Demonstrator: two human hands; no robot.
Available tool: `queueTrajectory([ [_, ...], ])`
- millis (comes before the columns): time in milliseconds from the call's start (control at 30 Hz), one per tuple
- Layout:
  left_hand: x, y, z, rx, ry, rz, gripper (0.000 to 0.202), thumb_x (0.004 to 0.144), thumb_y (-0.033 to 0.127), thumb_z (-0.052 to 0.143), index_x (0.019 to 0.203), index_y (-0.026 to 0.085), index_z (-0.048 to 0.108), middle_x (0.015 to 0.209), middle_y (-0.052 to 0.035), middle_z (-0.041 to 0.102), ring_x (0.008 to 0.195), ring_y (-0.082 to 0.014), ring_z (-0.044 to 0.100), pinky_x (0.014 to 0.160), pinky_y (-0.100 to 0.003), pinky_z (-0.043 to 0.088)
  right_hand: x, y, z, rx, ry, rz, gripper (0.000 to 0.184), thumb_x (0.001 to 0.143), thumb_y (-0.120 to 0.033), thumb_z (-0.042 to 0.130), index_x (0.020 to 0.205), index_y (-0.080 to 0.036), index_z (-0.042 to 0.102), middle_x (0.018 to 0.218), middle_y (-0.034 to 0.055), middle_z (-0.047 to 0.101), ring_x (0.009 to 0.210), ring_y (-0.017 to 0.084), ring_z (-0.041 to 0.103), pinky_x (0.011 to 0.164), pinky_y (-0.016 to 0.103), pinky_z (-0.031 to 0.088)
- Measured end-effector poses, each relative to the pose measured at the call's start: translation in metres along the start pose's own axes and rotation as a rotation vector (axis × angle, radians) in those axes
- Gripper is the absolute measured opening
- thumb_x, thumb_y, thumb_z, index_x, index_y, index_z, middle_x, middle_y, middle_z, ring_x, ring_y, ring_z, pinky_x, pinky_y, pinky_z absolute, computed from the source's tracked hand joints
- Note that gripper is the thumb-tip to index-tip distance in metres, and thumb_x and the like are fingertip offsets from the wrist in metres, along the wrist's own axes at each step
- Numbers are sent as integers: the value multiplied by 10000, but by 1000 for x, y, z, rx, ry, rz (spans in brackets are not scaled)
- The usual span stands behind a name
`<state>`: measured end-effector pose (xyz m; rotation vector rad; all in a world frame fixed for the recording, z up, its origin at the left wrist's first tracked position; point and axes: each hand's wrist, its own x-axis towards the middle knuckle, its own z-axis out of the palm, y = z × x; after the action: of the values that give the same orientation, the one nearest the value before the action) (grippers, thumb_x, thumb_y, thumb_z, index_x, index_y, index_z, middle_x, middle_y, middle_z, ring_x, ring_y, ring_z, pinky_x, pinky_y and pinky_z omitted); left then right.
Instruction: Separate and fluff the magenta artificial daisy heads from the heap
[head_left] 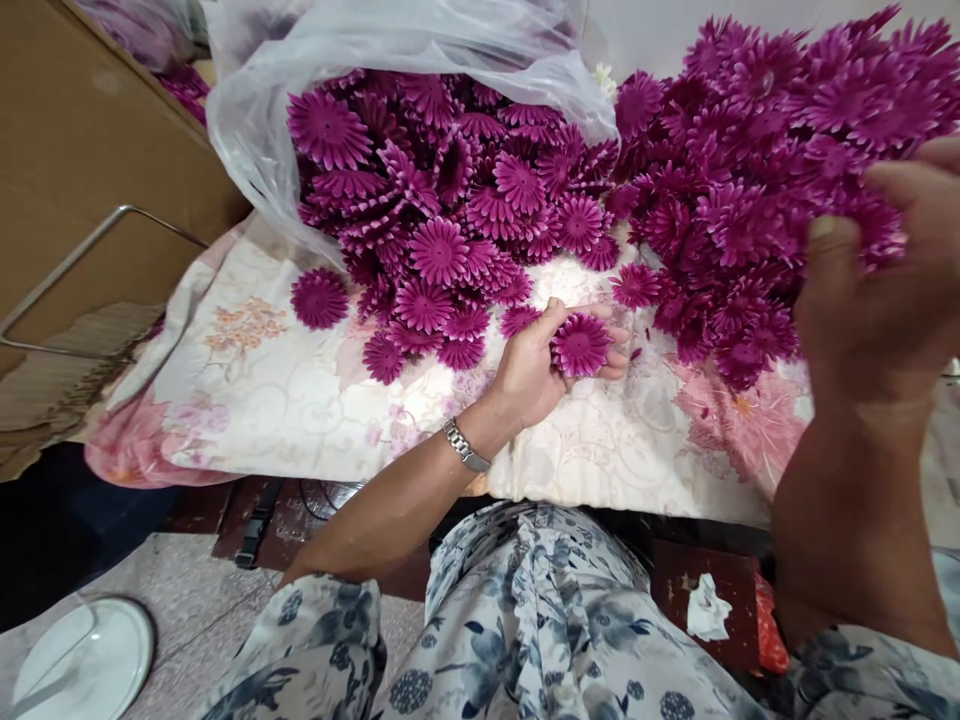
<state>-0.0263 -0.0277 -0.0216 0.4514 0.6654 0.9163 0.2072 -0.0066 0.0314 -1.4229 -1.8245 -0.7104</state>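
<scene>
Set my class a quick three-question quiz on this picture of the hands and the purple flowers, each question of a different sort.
1. True or false: the left hand holds a single purple flower.
2. Which wrist wears the wristwatch? A left, B right, C neither.
3. Fill in: the heap of flowers spills from a clear plastic ____.

Key: 1 true; 2 A; 3 bag.
</scene>
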Motion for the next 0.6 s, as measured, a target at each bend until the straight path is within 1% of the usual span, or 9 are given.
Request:
queueTrajectory([
  [33, 1, 0, 0, -12, 4, -12, 511, 878, 579, 432, 962, 142, 683, 890, -113, 712, 904, -257, 689, 720, -375, 560, -5, -14, 2, 47, -3, -62, 237, 781, -212, 649, 993, -123, 709, 1029, 187, 686, 1043, 353, 622, 888, 527, 466],
  [100, 3, -1, 0, -41, 31, -33, 478, 880, 555, 453, 921, 139, 685, 805, -96, 696, 815, -223, 688, 652, -327, 548, -19, -48, 11, 283, -110, -265, 116, 799, -267, 665, 899, -219, 698, 1031, 96, 685, 987, 257, 632, 858, 442, 502],
  [133, 3, -2, 1, -59, 57, -37, 444, 891, 522, 459, 883, 139, 682, 747, -80, 679, 751, -192, 677, 607, -291, 531, -27, -65, 18, 378, -160, -325, 93, 802, -270, 667, 881, -229, 692, 1074, 87, 672, 989, 237, 626, 838, 414, 512],
  [167, 4, -2, 2, -78, 87, -36, 405, 903, 481, 465, 835, 140, 673, 690, -59, 655, 682, -158, 655, 563, -256, 505, -35, -78, 24, 415, -195, -336, 43, 815, -247, 648, 840, -231, 679, 1075, 76, 671, 1001, 230, 617, 847, 408, 505],
  [233, 5, -4, 3, -115, 149, -14, 340, 914, 400, 487, 746, 145, 638, 615, -19, 606, 571, -99, 591, 503, -207, 451, -47, -93, 37, 460, -226, -309, 78, 836, -197, 604, 787, -239, 648, 1080, 43, 672, 1030, 213, 601, 861, 396, 490],
  [333, 5, -7, 4, -127, 189, 24, 286, 915, 314, 509, 709, 144, 612, 622, -2, 602, 587, -84, 580, 538, -204, 456, -55, -94, 47, 510, -208, -253, 84, 839, -178, 581, 790, -236, 617, 1083, 33, 680, 1023, 213, 601, 870, 411, 473],
  [467, 5, -11, 2, -89, 188, 136, 264, 906, 303, 528, 716, 151, 629, 690, -16, 647, 748, -127, 637, 678, -258, 504, -50, -94, 39, 610, -182, -186, 61, 843, -190, 581, 835, -240, 614, 1061, 49, 695, 987, 220, 626, 859, 432, 487],
  [533, 5, -9, 0, -47, 154, 131, 285, 897, 372, 530, 757, 154, 649, 717, -33, 668, 728, -150, 648, 638, -274, 502, -41, -93, 30, 627, -160, -132, 73, 837, -174, 592, 842, -239, 624, 1036, 64, 701, 964, 223, 643, 824, 425, 514],
  [600, 3, -6, -1, -11, 96, 65, 343, 892, 446, 508, 816, 150, 664, 741, -59, 686, 668, -163, 650, 576, -280, 487, -28, -78, 20, 568, -63, -109, 78, 817, -155, 622, 837, -229, 638, 994, 69, 715, 926, 224, 665, 785, 413, 537],
])
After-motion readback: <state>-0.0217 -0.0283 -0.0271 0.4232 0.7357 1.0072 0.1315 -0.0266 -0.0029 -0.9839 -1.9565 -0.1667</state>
